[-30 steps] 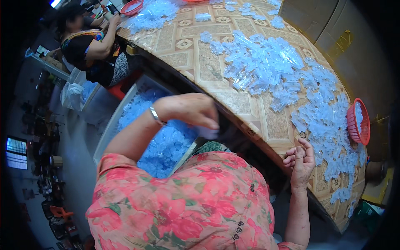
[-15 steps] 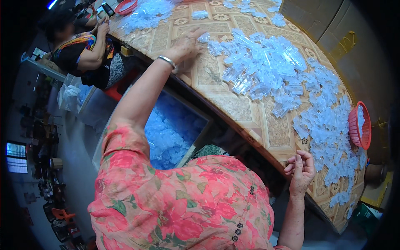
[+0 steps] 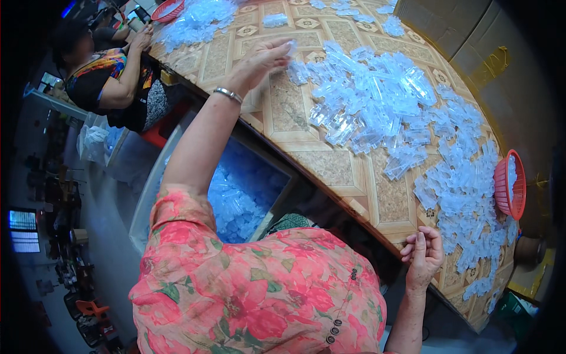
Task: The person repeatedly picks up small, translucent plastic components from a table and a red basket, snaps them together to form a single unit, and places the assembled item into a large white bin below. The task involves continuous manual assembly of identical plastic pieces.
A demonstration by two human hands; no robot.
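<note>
My left hand [image 3: 266, 61], with a silver bracelet on its wrist, reaches over the far part of the table. Its thumb and fingers pinch a small clear plastic piece [image 3: 292, 47], mostly covered by the fingertips. Just right of that hand spreads a big heap of clear plastic pieces [image 3: 377, 88], running on along the table's right side. At the table's near edge is my right hand [image 3: 423, 259], its fingers loosely curled in against the thumb. Nothing shows in it, and more loose clear pieces [image 3: 466, 236] lie to its right.
The patterned table [image 3: 327, 168] slants across the view. A red basket [image 3: 509, 184] holding pieces stands at its right side, near cardboard [image 3: 471, 47]. Below the table edge is a bin of clear plastic pieces [image 3: 242, 194]. Another person [image 3: 115, 82] sits at the far left beside another red basket [image 3: 167, 10].
My left hand has closed its fingertips on a clear piece from the heap's left edge and lifted slightly. The right hand keeps its curled pose. The view has shifted a little.
</note>
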